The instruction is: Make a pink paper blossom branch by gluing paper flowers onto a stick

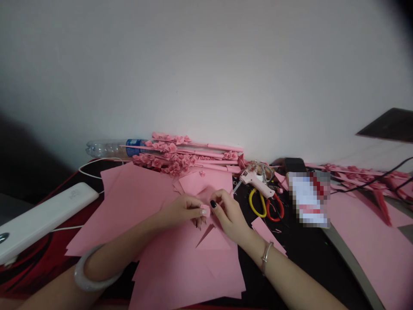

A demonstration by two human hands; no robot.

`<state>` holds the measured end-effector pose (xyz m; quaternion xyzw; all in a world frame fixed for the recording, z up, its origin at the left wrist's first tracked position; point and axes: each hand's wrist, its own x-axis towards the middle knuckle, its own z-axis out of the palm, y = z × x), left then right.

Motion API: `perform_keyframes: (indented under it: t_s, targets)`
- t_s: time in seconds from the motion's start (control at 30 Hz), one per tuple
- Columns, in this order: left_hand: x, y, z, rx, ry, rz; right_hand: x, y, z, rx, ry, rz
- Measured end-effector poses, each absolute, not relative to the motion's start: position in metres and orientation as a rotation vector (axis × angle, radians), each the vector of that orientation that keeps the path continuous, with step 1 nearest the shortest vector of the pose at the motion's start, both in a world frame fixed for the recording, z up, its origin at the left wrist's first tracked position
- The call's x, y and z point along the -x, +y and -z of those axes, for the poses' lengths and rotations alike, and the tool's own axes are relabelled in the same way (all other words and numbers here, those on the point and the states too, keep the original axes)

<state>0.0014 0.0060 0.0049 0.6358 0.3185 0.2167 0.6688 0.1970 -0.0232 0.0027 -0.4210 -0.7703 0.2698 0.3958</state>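
Note:
Between my two hands is a small folded piece of pink paper (205, 209). My left hand (184, 210) pinches it from the left, thumb on its face. My right hand (228, 215) closes on its right edge with thumb and index finger; the exact contact there is hard to see. Below them lie large pink paper sheets (183, 275), overlapping in a loose stack. Just behind my hands is another pink sheet with a tiny paper flower (202, 173) on it.
Finished pink paper flower stems (180, 161) lie along the wall beside a plastic bottle (109, 149). To the right are a glue gun (258, 183), scissors with yellow and red handles (258, 202), and a phone with a blurred screen (308, 200). A white elongated device (48, 219) sits left.

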Motion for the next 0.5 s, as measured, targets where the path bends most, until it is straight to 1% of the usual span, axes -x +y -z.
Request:
perform_keyframes:
  t_s: [0.13,0.37,0.5]
  targets:
    - [-0.0023,0.0046,-0.0008,-1.417,0.717,-0.468,-0.1969,-0.0232,-0.0002,1.187,-2.051,-0.729]
    - [-0.0049,0.0022,-0.0014,-1.406,0.75,-0.449,-0.1951,-0.022,0.0026,1.026,-2.105,-0.824]
    - [-0.0047,0.0033,-0.0024,-1.386,0.776,-0.47,-0.1954,-0.0207,0.004,1.061,-1.998,-0.805]
